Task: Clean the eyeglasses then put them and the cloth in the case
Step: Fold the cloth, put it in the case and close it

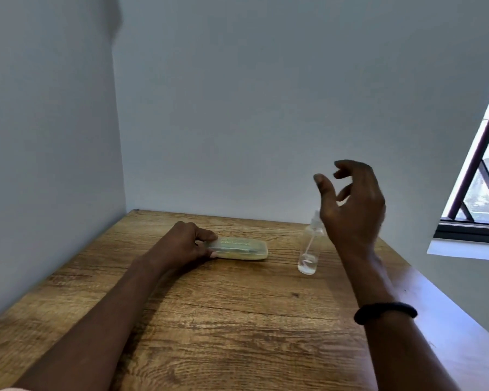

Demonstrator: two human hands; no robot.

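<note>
A: Your left hand (pixel 189 244) grips one end of the see-through case (pixel 242 248), with your thumb on the near side and your fingers on top. The case lies flat on the table (pixel 209 320).

B: Your right hand (pixel 353 204) is up in the air. Its fingers are loose and bent and hold nothing. The spray bottle (pixel 308 252) stands just under them. Maybe something is inside the case, but it is too blurry to tell.

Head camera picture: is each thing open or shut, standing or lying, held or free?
Translucent yellowish plastic eyeglass case: closed, lying flat on the wooden table, one end gripped by the left hand.
Clear plastic spray bottle: upright, a little liquid at the bottom, not held.
Right hand: raised, fingers loosely curled, holding nothing.
</note>
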